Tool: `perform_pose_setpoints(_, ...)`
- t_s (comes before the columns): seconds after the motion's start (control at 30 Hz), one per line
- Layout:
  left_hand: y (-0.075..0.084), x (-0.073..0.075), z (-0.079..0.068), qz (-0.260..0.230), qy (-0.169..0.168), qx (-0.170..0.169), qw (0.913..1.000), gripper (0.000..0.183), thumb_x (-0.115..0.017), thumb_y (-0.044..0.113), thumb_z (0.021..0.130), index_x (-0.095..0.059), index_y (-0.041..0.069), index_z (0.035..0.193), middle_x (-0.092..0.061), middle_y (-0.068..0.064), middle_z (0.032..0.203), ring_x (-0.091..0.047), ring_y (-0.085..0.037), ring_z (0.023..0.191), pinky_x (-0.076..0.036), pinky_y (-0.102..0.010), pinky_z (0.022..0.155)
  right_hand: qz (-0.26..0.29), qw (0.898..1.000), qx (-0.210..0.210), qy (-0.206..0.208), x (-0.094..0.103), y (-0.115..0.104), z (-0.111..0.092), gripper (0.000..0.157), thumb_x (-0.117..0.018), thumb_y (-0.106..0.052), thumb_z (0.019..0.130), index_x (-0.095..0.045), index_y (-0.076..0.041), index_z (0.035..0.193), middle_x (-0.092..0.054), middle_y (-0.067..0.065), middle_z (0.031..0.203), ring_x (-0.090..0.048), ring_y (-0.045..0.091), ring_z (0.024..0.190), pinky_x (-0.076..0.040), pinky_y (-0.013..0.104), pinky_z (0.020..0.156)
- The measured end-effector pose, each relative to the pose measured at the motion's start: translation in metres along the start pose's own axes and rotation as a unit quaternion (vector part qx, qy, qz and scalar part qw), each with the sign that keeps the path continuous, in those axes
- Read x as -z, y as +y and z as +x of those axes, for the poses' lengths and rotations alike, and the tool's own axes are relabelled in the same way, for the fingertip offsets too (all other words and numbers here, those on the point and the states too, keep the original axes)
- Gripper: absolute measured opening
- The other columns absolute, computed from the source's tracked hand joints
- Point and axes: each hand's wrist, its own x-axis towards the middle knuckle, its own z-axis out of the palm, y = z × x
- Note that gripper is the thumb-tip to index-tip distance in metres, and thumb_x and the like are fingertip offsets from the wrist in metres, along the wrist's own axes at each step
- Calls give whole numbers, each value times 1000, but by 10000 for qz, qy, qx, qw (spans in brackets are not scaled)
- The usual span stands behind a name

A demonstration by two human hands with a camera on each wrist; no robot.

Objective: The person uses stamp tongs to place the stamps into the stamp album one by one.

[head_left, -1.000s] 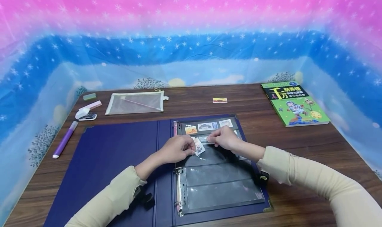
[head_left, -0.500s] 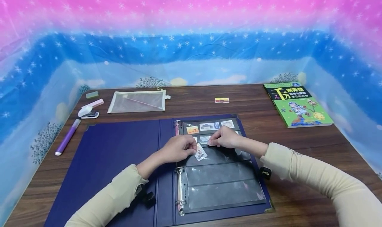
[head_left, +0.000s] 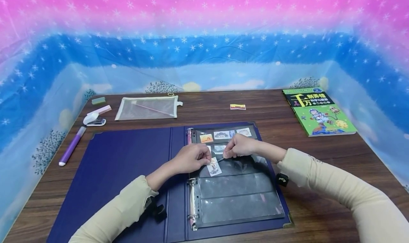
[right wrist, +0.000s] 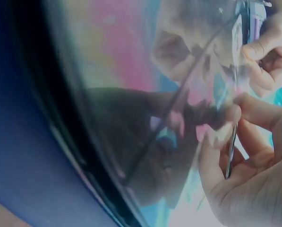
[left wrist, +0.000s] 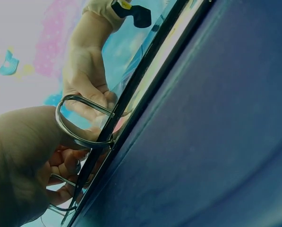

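My left hand (head_left: pixel 191 158) pinches a small white postage stamp (head_left: pixel 214 168) over the third pocket row of a black stamp-album page (head_left: pixel 236 209). With thumb and forefinger, my right hand (head_left: pixel 240 145) pinches what looks like the clear pocket edge (head_left: pixel 220 159) just right of the stamp. In the right wrist view, the right hand (right wrist: pixel 254 161) grips a thin shiny edge and the left hand (right wrist: pixel 273 52) is beyond it. Other stamps fill the top row, including an orange stamp (head_left: pixel 206 138); another stamp (head_left: pixel 219 149) sits in the second row. Binder rings (left wrist: pixel 79 120) partly hide the left fingers.
The blue binder cover (head_left: pixel 127 165) lies spread to the left. Behind it are a mesh zip pouch (head_left: pixel 147 108) and a loose stamp (head_left: pixel 238 107). A stapler (head_left: pixel 94 119) and purple marker (head_left: pixel 72 146) lie far left, a green book (head_left: pixel 319 111) at right.
The stamp in the left hand has turned more upright and sits slightly lower over the third row. My right fingers have moved down slightly from the second-row stamp to the pocket edge.
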Motion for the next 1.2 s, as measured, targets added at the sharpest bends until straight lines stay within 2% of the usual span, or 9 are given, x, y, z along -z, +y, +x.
perform_pose_setpoints(0.2, 0, -1, 1, 9, 11, 98, 10000, 10, -70, 15, 79, -62, 18, 73, -51, 7, 65, -41, -3, 59, -32, -17, 56, 109, 9991, -51, -400, 3, -2, 4, 15, -68, -4, 78, -73, 5, 89, -69, -2, 75, -51, 3, 60, -44, 18, 59)
perform_pose_setpoints(0.47, 0, -1, 2, 115, 100, 50, 9999, 10, -70, 16, 80, -62, 19, 73, -52, 7, 66, -41, -2, 59, -33, -18, 56, -233, 9980, 120, -576, 8, -3, 3, 15, -67, -3, 78, -73, 6, 88, -73, 7, 81, -53, 2, 59, -46, 18, 59)
perform_pose_setpoints(0.7, 2, -2, 1, 149, 45, 133, 9998, 10, -70, 17, 80, -62, 19, 73, -53, 7, 66, -42, -2, 59, -33, -18, 56, -277, 9931, 1, -1138, 19, -1, 5, 18, -65, -3, 80, -71, 7, 94, -67, -6, 71, -52, 1, 60, -45, 16, 60)
perform_pose_setpoints(0.8, 3, -3, 2, 193, 24, 121, 9997, 10, -70, 18, 80, -62, 19, 74, -53, 8, 66, -42, -2, 58, -34, -18, 57, -498, 9922, 189, -1127, 33, 2, 3, 18, -65, -9, 83, -72, 2, 96, -70, -3, 77, -54, 3, 60, -48, 20, 62)
perform_pose_setpoints(0.9, 3, -3, 1, 265, 13, 112, 9996, 10, -70, 19, 81, -62, 20, 75, -54, 9, 67, -42, -1, 58, -34, -19, 58, -561, 9956, 310, -688, 52, 9, 1, 22, -65, -17, 86, -72, -2, 99, -71, 5, 83, -48, 6, 56, -46, 24, 61)
perform_pose_setpoints(1.03, 2, -4, 0, 368, 74, 99, 9992, 10, -70, 20, 80, -62, 22, 74, -54, 10, 67, -42, 0, 58, -35, -19, 59, -385, 9978, 215, 488, 76, 24, 7, 27, -63, -22, 88, -70, -3, 106, -70, 10, 83, -50, 12, 59, -45, 28, 61)
perform_pose_setpoints(1.1, 1, -5, 0, 383, 121, 91, 9992, 11, -70, 20, 80, -62, 22, 74, -55, 10, 67, -42, 0, 58, -35, -19, 59, -273, 9932, 72, 1131, 84, 34, 12, 28, -62, -23, 89, -69, -4, 108, -69, 14, 83, -53, 16, 62, -44, 29, 59)
perform_pose_setpoints(1.2, 1, -5, 0, 350, 150, 85, 9992, 11, -71, 20, 79, -62, 22, 73, -56, 10, 67, -43, 1, 58, -35, -19, 58, -404, 9789, -22, 2002, 91, 51, 22, 28, -61, -25, 90, -69, -6, 109, -70, 16, 92, -58, 19, 71, -44, 29, 62)
